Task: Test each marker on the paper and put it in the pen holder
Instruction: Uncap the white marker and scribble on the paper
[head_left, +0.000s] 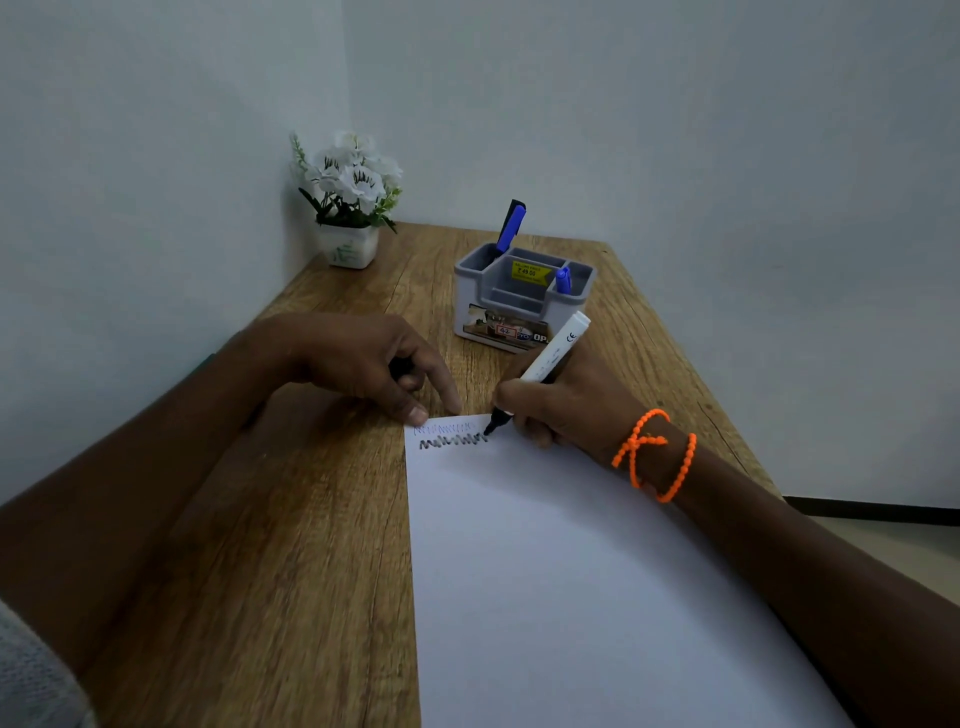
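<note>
My right hand (566, 402) grips a white-barrelled black marker (553, 356), uncapped, its tip touching the white paper (571, 571) at the end of a black zigzag line. A fainter blue zigzag lies just above that line. My left hand (363, 364) presses the paper's top left corner with thumb and forefinger, and something dark, seemingly the marker's cap, shows inside its curled fingers. The grey pen holder (522, 306) stands beyond both hands. It holds a tall blue marker (510, 226) in its back left slot and a blue marker (563, 280) sunk low in the right slot.
A white pot of white artificial flowers (349, 200) stands in the table's far left corner against the wall. The wooden table (291, 519) narrows toward the wall corner; its right edge runs diagonally behind my right forearm, which wears an orange beaded band.
</note>
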